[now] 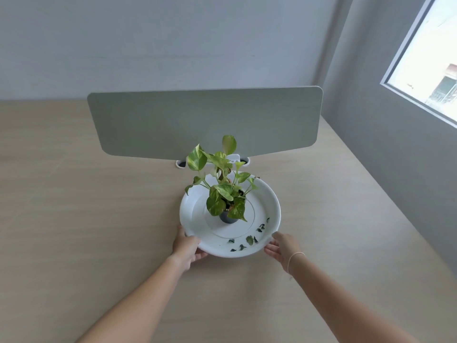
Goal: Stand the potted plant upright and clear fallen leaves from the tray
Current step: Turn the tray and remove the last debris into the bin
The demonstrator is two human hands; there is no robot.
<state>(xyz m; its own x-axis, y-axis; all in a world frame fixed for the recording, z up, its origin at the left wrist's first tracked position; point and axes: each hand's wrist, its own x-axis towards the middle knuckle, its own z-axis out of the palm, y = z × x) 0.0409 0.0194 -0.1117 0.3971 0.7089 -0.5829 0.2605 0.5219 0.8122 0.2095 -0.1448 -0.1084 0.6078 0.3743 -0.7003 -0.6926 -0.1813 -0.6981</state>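
Observation:
A round white tray point(197, 227) rests on the wooden desk. In its middle a potted plant point(222, 191) with green and yellow leaves stands upright in a small dark pot point(228, 217). Several small dark fallen leaves point(250, 240) lie along the tray's near right side. My left hand point(186, 246) grips the tray's near left rim, thumb on top and fingers underneath. At the near right rim, my right hand point(282, 246) touches the edge with its fingers spread under it.
A grey divider panel point(205, 122) stands upright behind the tray. Two cable holes point(181, 163) sit at its foot. The light wooden desk point(99, 219) runs to a grey wall on the right, with a window point(427, 58) above.

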